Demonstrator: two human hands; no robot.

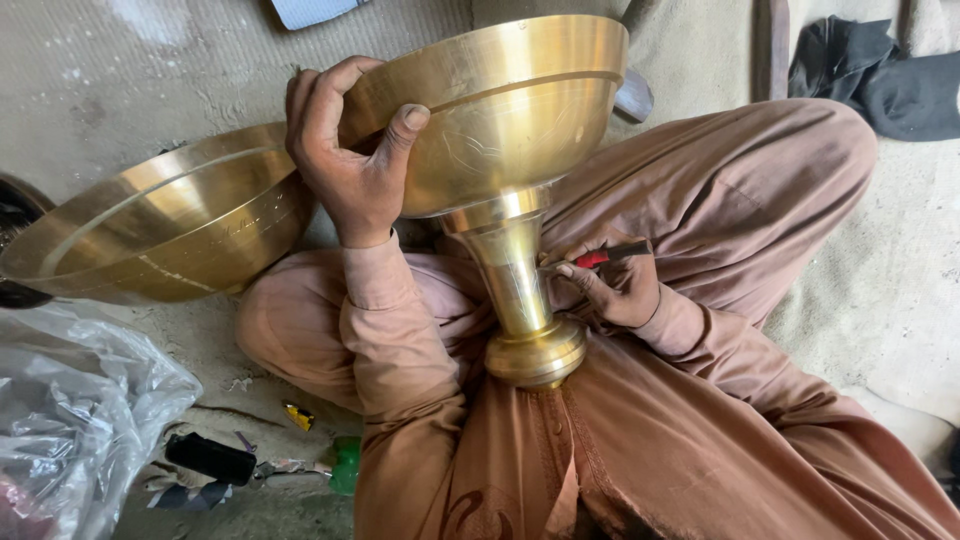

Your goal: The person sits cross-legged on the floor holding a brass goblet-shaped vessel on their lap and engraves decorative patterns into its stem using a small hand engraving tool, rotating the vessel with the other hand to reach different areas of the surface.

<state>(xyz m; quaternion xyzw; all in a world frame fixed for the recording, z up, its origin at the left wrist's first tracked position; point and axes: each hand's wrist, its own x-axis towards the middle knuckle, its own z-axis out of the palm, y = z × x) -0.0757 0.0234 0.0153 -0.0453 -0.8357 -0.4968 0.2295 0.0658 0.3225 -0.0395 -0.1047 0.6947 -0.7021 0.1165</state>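
The person sits cross-legged on the floor [120, 80], in brown clothes, with a brass pedestal bowl [500, 120] propped in the lap, its flared foot down near the belly and its wide cup tilted away. The left hand [350, 160] is clamped over the cup's rim, fingers curled inside and thumb pressed against the outer wall. The right hand [615, 285] is closed around a small tool with a red handle [605, 256], held right beside the bowl's narrow stem; whether its tip touches the brass I cannot tell. A second brass bowl [170, 220] leans on its side just beside the left knee. Nearer the camera lie a crumpled clear plastic bag [80, 410], a small black object [210, 458] and a bit of green plastic [345, 465]. Dark cloth [880, 75] is bunched beyond the right knee.
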